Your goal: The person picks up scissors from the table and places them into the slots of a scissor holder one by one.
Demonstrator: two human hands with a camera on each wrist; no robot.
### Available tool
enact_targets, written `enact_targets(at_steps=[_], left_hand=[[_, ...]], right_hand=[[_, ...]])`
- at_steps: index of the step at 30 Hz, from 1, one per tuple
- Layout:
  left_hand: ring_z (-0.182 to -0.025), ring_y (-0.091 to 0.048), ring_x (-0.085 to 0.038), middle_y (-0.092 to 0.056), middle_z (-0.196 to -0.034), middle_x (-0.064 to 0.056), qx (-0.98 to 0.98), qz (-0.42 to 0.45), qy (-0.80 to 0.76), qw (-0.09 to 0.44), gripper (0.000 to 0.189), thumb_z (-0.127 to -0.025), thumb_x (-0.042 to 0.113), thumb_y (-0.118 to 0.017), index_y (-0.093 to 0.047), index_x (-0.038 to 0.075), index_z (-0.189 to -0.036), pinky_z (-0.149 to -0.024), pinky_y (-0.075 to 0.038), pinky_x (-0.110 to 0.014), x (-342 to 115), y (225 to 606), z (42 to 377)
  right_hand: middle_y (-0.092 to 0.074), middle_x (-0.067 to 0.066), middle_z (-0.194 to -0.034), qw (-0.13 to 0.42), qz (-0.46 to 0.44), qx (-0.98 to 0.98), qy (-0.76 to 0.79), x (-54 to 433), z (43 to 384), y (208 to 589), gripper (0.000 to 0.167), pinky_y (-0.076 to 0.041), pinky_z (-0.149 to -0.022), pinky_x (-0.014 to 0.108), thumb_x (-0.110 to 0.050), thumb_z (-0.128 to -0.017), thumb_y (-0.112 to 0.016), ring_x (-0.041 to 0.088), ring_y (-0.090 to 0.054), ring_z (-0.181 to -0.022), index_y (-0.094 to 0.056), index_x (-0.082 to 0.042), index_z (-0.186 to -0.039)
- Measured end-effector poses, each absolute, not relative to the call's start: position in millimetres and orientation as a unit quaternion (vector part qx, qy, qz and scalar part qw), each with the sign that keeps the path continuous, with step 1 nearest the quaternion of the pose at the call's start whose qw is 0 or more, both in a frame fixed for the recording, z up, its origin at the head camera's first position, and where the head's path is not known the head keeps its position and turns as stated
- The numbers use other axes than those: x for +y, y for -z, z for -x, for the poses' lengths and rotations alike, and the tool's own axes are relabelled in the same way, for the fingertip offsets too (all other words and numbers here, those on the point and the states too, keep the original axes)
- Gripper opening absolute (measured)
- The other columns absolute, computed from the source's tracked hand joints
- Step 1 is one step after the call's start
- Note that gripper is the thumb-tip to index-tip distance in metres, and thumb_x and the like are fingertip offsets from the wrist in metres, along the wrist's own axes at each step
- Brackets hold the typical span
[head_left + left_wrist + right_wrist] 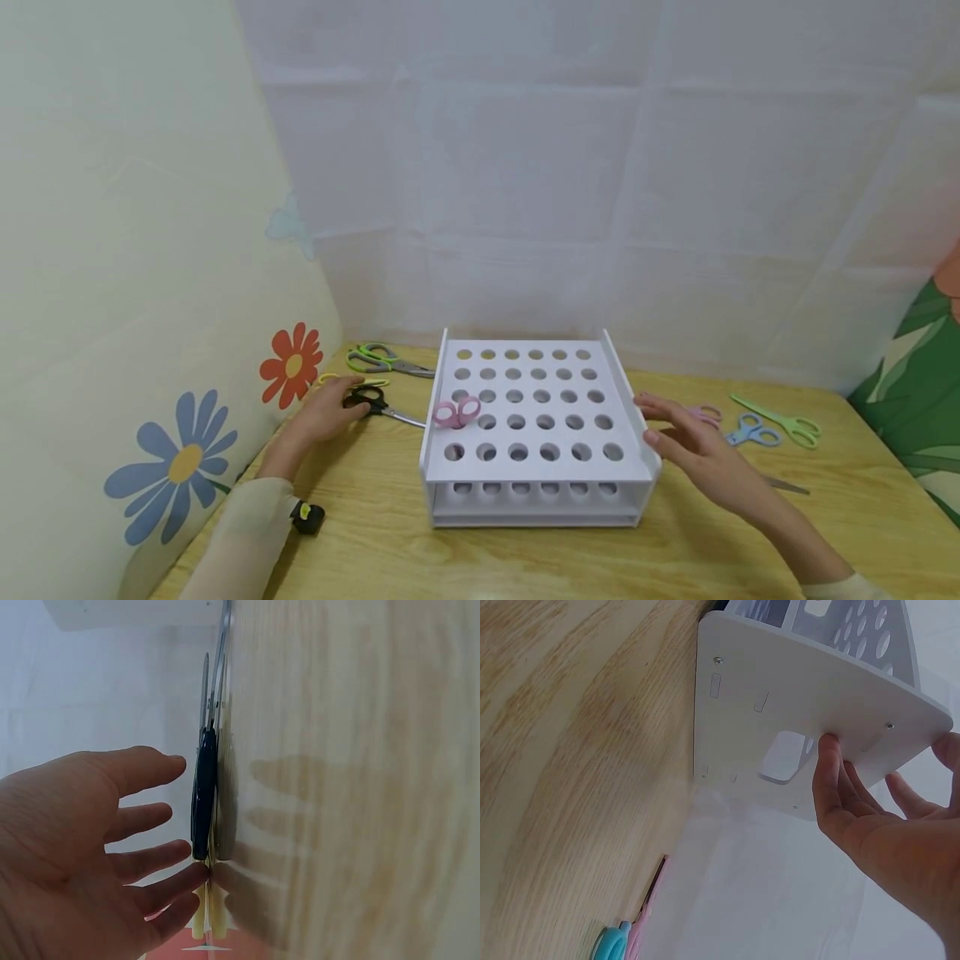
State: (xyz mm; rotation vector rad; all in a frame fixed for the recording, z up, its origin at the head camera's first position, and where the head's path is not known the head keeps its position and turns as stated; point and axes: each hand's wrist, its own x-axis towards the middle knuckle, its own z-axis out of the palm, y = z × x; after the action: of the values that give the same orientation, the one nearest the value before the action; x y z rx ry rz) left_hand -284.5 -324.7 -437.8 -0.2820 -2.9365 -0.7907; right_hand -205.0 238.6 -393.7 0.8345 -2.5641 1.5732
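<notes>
A white rack (542, 468) with rows of round holes stands mid-table. Pink scissors (458, 412) sit in one of its left holes, handles up, their blades hidden. My left hand (330, 410) is at the handles of black scissors (204, 795), which lie left of the rack with the blades toward it. In the left wrist view its fingers are spread beside those handles and do not curl round them. At the other side, my right hand (705, 462) touches the rack's right side panel (780, 697) with its fingertips, the thumb near the panel's edge.
Green-and-grey scissors (393, 364) and yellow scissors (377, 383) lie left of the rack. On the right are light green scissors (783, 423), blue scissors (746, 432) and pink scissors (707, 413). A metal blade (787, 485) shows beside my right forearm. Cloth hangs behind the table.
</notes>
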Motion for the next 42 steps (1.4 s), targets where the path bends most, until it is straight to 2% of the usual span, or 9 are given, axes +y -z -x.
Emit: enact_targets(at_steps=[11, 22, 30, 42], left_hand=[[-0.124, -0.046, -0.053, -0.046, -0.137, -0.038, -0.971, 0.069, 0.228, 0.007, 0.062, -0.096, 0.024, -0.069, -0.048, -0.009, -0.143, -0.099, -0.040, -0.066, -323.4, 439.7, 282.6], [-0.115, -0.053, -0.047, -0.051, -0.131, -0.033, -0.977, 0.045, 0.210, 0.000, 0.050, -0.094, 0.021, -0.072, -0.059, -0.005, -0.134, -0.096, -0.044, -0.064, -319.7, 438.2, 280.4], [-0.112, -0.055, -0.046, -0.054, -0.127, -0.031, -0.981, 0.044, 0.191, 0.002, 0.048, -0.092, 0.024, -0.074, -0.062, -0.001, -0.132, -0.093, -0.045, -0.064, -321.7, 440.8, 281.2], [-0.094, -0.055, -0.034, -0.057, -0.113, -0.022, -0.980, 0.040, 0.195, 0.014, 0.045, -0.089, 0.025, -0.079, -0.065, 0.000, -0.124, -0.082, -0.047, -0.053, -320.5, 435.9, 278.9]], right_hand=[[-0.053, 0.022, -0.143, 0.010, -0.265, -0.822, -0.504, 237.9, 205.7, 394.3, 0.049, -0.053, -0.090, 0.030, -0.015, -0.107, -0.055, 0.035, -0.061, -0.118, -0.043, -0.007, -0.153], [-0.053, 0.022, -0.143, 0.008, -0.264, -0.823, -0.504, 237.3, 204.4, 393.9, 0.048, -0.053, -0.089, 0.030, -0.015, -0.107, -0.055, 0.035, -0.061, -0.118, -0.044, -0.009, -0.153], [-0.053, 0.022, -0.142, 0.006, -0.260, -0.825, -0.502, 238.1, 204.6, 395.0, 0.047, -0.054, -0.088, 0.030, -0.016, -0.107, -0.055, 0.036, -0.061, -0.117, -0.045, -0.009, -0.152], [-0.052, 0.023, -0.143, 0.002, -0.256, -0.827, -0.501, 239.9, 206.6, 395.6, 0.047, -0.054, -0.089, 0.031, -0.018, -0.107, -0.055, 0.037, -0.061, -0.117, -0.045, -0.010, -0.152]])
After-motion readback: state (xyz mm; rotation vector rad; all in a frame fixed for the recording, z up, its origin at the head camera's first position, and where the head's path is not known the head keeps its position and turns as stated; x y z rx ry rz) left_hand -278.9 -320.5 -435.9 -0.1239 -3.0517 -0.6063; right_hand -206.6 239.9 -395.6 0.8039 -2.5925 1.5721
